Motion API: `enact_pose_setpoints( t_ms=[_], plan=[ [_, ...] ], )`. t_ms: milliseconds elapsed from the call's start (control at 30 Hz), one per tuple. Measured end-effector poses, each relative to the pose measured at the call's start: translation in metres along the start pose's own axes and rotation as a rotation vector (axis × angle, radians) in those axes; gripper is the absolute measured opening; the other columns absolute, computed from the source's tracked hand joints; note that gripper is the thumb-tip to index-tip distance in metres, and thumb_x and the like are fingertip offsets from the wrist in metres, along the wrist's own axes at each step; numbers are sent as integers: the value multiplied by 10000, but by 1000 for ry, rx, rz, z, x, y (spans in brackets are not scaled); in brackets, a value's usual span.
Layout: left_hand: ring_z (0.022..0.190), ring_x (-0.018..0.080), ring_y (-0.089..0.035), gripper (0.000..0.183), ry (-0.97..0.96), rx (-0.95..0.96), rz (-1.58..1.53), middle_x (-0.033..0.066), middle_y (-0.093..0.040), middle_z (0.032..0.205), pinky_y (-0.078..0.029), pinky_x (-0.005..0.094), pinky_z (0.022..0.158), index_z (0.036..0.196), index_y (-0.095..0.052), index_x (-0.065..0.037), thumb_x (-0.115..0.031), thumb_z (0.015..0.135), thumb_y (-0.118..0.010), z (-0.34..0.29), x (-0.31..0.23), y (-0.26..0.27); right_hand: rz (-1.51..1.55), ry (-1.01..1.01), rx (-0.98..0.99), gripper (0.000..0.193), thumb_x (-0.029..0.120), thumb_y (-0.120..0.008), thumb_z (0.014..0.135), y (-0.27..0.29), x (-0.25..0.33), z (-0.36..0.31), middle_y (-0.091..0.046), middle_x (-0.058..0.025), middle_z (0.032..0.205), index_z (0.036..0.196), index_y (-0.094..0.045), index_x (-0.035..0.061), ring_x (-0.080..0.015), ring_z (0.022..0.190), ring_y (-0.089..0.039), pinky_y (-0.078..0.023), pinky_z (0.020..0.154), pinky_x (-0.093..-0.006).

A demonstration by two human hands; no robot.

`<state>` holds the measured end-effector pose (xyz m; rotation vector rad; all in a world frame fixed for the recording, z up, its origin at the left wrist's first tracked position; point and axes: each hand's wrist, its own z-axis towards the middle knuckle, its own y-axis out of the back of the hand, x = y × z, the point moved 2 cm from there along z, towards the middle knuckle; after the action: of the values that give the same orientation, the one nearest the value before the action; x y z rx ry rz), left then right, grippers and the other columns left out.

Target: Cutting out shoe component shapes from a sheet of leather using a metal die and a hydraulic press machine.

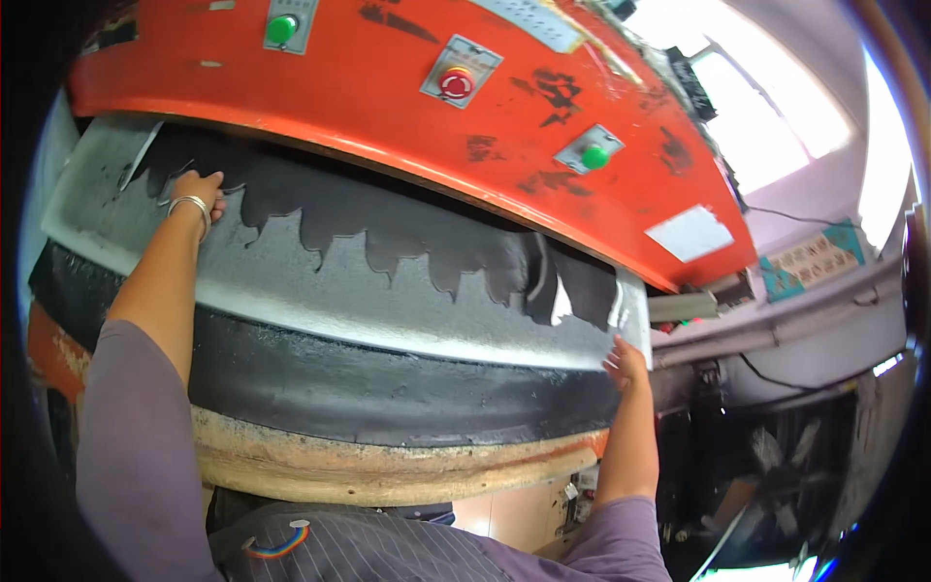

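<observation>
A wide, dark sheet point(339, 199) with a jagged, cut-out near edge lies on the grey metal bed point(291, 272) of a press-like machine. Its far side runs in under the orange machine front point(388, 107). My left hand point(199, 194), with a bangle on the wrist, is closed at the sheet's left part, fingers gripping its ragged edge. Over by the bed's right end, my right hand point(626, 361) has its fingers apart, just below the sheet's right corner, and holds nothing I can see. Near that corner the sheet is folded up and shows a pale gap.
Green buttons point(282, 29) and a red stop button point(456, 83) sit on the orange front. A black padded edge point(388, 388) and a worn, yellowish rail point(388, 468) run between me and the bed. A dark fan point(781, 466) stands at lower right.
</observation>
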<state>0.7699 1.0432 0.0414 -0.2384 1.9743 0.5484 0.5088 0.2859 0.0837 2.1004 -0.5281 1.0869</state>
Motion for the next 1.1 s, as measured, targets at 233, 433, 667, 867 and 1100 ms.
enact_pose_setpoints(
  t_ms=[233,433,667,867,1100],
  plan=[
    [500,125,-537,270,74,-169,-27,34,-535,691,-432,248,395,945,-448,-62,-218,860,-652,-43,28,39,-529,37,-190,669,373,-796,714,-45,47,82,-576,-196,1129,1151,-551,-72,-308,948,-562,-489,688,-465],
    [561,131,-602,330,130,-182,-7,61,-599,765,-492,243,441,954,-501,-35,-253,818,-709,-52,31,35,-619,-101,-123,576,374,-813,709,-33,43,98,-582,-119,838,1001,-601,-75,-217,648,-500,-455,579,-384],
    [591,151,-613,380,78,-236,-35,78,-612,808,-508,270,478,1050,-516,10,-243,832,-697,-44,34,32,-554,-83,-14,326,209,-734,810,-32,47,128,-587,-102,909,1008,-607,-18,-230,680,-533,-513,590,-387],
    [571,166,-604,355,106,-251,-16,102,-603,790,-500,287,459,1053,-498,21,-213,852,-673,-46,39,43,-413,30,-113,332,189,-689,846,-23,27,123,-553,-104,857,1050,-555,-36,-211,636,-527,-522,495,-367],
    [542,190,-586,297,140,-94,-54,102,-592,764,-504,328,470,974,-510,8,-213,855,-667,-66,35,56,-501,51,-168,325,209,-673,858,3,1,116,-600,-126,864,1051,-577,-35,-248,695,-591,-535,516,-392]
  ],
)
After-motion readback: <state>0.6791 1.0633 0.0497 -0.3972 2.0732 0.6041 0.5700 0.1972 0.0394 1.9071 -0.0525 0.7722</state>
